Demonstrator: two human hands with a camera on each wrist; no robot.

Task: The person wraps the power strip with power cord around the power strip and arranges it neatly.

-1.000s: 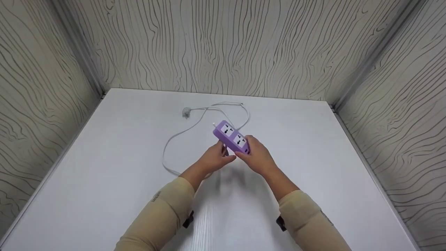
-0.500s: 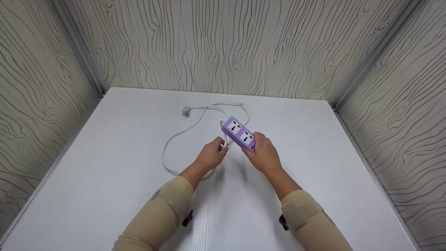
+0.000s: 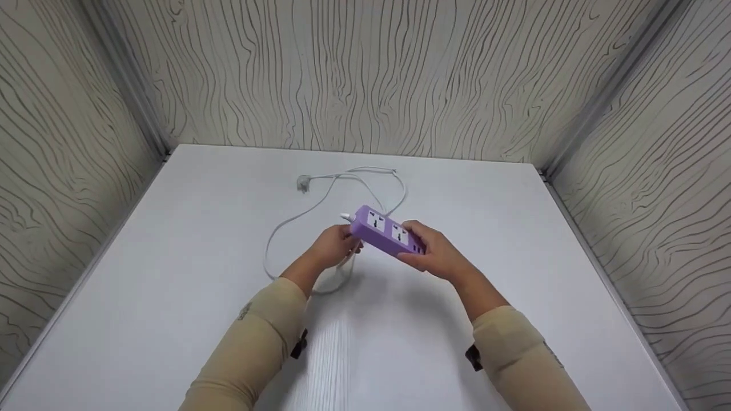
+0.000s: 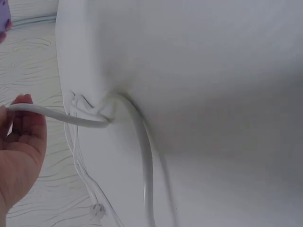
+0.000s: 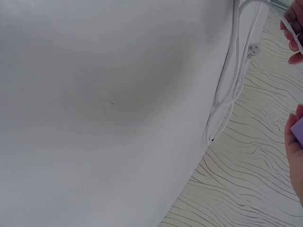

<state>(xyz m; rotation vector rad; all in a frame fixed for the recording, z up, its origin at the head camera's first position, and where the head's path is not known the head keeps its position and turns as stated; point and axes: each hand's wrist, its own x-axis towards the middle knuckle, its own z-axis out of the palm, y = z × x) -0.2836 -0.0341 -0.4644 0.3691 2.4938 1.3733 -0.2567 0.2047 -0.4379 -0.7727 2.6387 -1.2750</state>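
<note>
My right hand point(image 3: 438, 254) grips a purple power strip point(image 3: 379, 237) by its near right end, thumb in front and fingers behind. The strip is held over the table at a slant, its white sockets facing up. A white cord comes out of its far left end. Just left of that end, my left hand point(image 3: 330, 248) pinches the cord. The left wrist view shows the cord point(image 4: 147, 175) running from the fingers of the left hand point(image 4: 22, 156) down to the table. A corner of the strip point(image 5: 298, 130) shows in the right wrist view.
The rest of the cord lies in loose loops on the white table point(image 3: 200, 240). Its plug point(image 3: 303, 184) lies toward the back, left of the middle. Wood-patterned panels point(image 3: 354, 74) enclose the table at the back and both sides.
The strip first shifted right, then came back left and now lies flatter. My left hand left the strip's underside, took the cord and has moved a little left.
</note>
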